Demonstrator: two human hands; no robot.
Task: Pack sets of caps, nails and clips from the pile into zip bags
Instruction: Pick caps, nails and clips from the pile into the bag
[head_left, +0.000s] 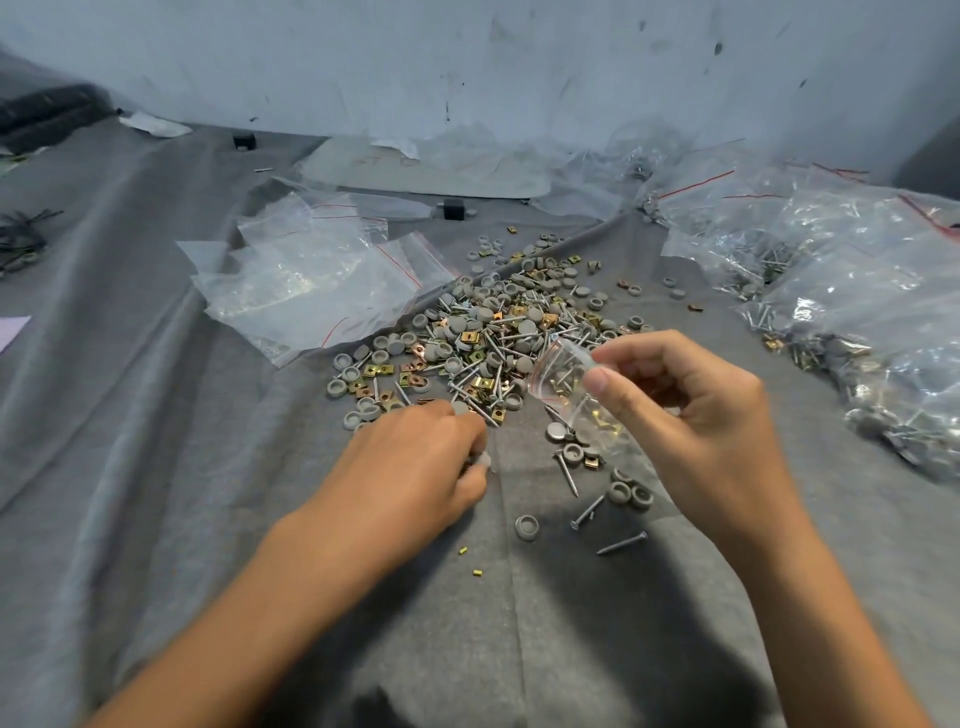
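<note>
Toward the table's (519, 623) near edge the left hand (415, 467) curls its fingers (457, 422) on light, hard grey caps (482, 460), while the right hand (691, 415) pinches the limp, slippery zip bag (571, 395) beside the pile (493, 332), probably best held by its stiffer mouth.

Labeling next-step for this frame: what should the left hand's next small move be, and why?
Probably lift the left hand across to the zip bag and drop in the grey cap in its grip. The right hand holds the bag with its mouth facing the pile, and brass clips already sit inside.
</note>
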